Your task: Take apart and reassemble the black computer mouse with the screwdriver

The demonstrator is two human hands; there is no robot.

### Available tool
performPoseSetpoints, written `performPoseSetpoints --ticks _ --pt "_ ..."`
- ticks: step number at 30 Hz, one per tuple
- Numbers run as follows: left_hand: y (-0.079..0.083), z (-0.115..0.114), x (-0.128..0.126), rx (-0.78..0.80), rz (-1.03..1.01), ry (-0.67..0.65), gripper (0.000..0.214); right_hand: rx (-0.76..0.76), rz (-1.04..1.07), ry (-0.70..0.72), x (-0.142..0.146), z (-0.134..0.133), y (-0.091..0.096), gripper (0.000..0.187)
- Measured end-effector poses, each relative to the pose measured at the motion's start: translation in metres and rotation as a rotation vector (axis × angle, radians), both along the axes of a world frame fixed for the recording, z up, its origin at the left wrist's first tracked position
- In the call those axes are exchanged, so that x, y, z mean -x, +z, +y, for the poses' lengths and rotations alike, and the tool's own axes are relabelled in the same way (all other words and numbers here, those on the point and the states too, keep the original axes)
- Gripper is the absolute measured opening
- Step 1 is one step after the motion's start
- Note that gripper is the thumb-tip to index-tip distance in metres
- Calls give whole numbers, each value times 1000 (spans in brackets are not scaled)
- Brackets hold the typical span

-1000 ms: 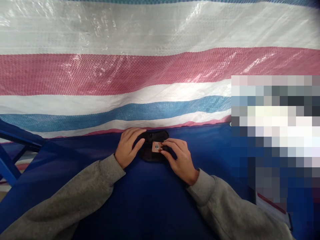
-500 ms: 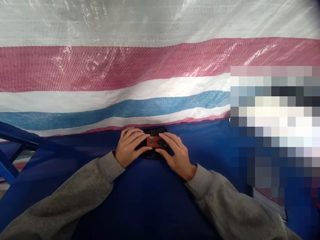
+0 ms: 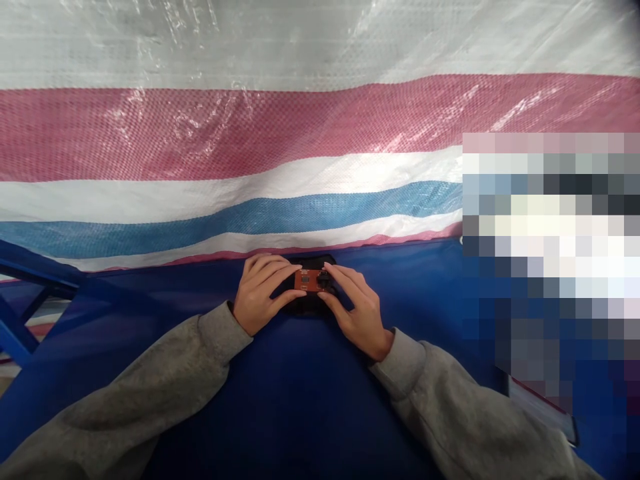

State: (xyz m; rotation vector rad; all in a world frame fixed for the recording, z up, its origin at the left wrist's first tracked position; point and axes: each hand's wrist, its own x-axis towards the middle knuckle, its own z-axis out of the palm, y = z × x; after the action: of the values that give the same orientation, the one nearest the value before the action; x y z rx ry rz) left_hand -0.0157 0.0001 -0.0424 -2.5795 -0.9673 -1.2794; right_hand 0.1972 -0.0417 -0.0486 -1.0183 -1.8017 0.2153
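Observation:
A small red circuit board [image 3: 307, 281] lies at the middle of my view, with a dark component at its right end. It rests on a black soft-looking pad [image 3: 311, 307], mostly hidden under my hands. My left hand [image 3: 261, 293] has its fingertips against the board's left side. My right hand [image 3: 353, 308] presses its fingers onto the right end, over the dark component. Grey sweatshirt sleeves cover both forearms.
The pad sits on a dark blue tabletop [image 3: 295, 400]. A striped red, white and blue tarp [image 3: 250, 133] hangs behind it. A blue metal frame [image 3: 30, 283] stands at the left. A pixelated patch [image 3: 545, 267] hides the right side.
The board has turned and now lies level, looking redder. Both hands have closed in around it, covering more of the black pad. The view has tilted slightly.

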Motion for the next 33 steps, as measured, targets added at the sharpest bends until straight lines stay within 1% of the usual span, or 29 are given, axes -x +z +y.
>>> performPoseSetpoints --ticks 10,12,15,18,19,20,22,23,27,30,31,33 --pt "0 0 -1 10 -12 -4 31 3 38 -10 1 0 1 36" --pt "1 -1 -2 8 -9 -10 25 -2 39 -5 2 1 1 28" --pt "4 -3 -3 2 -29 -57 13 -23 35 -5 2 2 2 9" --pt "4 -4 -4 20 -67 -132 18 -9 29 -20 2 1 3 9" --pt "4 -5 -4 44 -80 -148 20 7 38 -25 2 0 3 6" --pt "4 -4 -4 76 -96 -157 21 21 50 -25 1 0 4 10" --pt "2 -4 -3 147 -130 -165 23 28 63 -3 1 -1 4 29" --pt "1 -3 -2 179 -143 -170 24 21 61 11 1 -1 4 35" --pt "-1 -1 0 254 -160 -214 26 -1 43 25 1 0 3 33" --pt "-2 -2 1 272 -179 -179 18 11 50 12 0 0 3 33" --pt "-2 -2 1 277 -185 -160 21 14 51 4 0 0 3 32" --pt "-2 -3 1 279 -186 -134 44 16 54 -12 0 0 4 30"
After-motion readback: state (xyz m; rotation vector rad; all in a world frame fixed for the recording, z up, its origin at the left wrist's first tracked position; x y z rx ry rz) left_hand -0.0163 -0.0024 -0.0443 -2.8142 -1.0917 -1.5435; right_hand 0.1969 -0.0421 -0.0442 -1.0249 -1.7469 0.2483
